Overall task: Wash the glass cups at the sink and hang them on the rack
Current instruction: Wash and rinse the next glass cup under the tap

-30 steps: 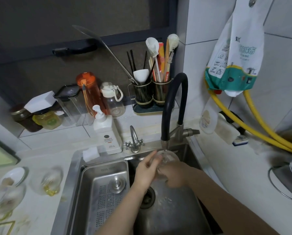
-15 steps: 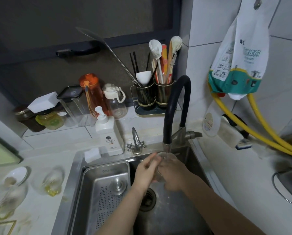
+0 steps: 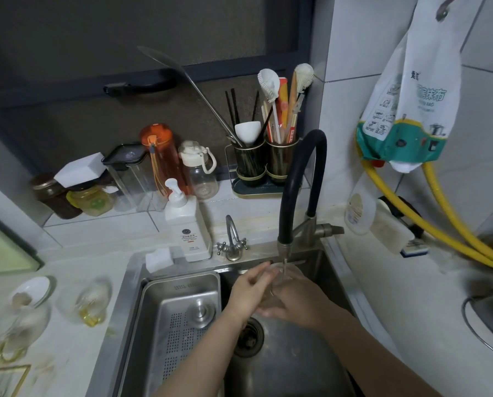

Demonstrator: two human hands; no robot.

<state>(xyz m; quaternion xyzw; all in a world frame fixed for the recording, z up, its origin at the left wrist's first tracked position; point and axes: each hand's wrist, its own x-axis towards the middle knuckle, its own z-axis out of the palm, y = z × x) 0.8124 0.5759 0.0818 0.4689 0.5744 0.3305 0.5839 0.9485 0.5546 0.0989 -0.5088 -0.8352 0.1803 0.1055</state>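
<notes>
A clear glass cup [image 3: 279,285] sits under the running water of the black faucet [image 3: 291,196], over the steel sink [image 3: 311,362]. My right hand [image 3: 296,302] wraps around the cup's body from the right. My left hand [image 3: 248,290] is at the cup's rim on the left, fingers reaching onto it. Most of the cup is hidden by the hands. On the counter to the left lie more glass cups with yellow handles [image 3: 92,302] [image 3: 19,328]. A gold-framed rack corner [image 3: 7,376] shows at the bottom left.
A steel drain tray [image 3: 179,325] fills the sink's left part. A soap pump bottle [image 3: 186,227], small tap [image 3: 233,239] and sponge [image 3: 159,257] stand behind the sink. Jars, bottles and a utensil holder [image 3: 265,164] line the ledge. Yellow hoses [image 3: 440,222] run at the right.
The cup and both hands stay under the faucet, shifting only slightly; my right hand has moved a little lower around the cup, showing its rim.
</notes>
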